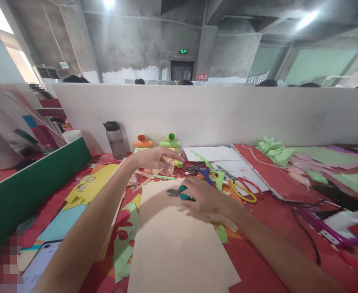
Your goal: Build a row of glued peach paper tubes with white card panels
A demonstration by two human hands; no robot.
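My right hand [201, 195] is closed on a small pair of pliers [173, 192] with teal handles. Its dark jaws point left, over a stack of pale cream paper sheets [179, 236]. My left hand [159, 158] reaches across above the far end of the sheets, fingers apart and nothing seen in them. Beneath and beyond it are rolled paper tubes, one orange [142, 144] and one green [169, 144], plus thin strips, partly hidden by the hand. Just right of the left fingertips lies a blue-handled tool [206, 175] among scraps.
Scissors [244, 191] with yellow and red handles lie on white paper at the right. A water bottle [114, 140] stands by the white partition [215, 116]. A green board [35, 183], phone [40, 264], purple power strip [328, 232], cables and paper scraps surround the red tabletop.
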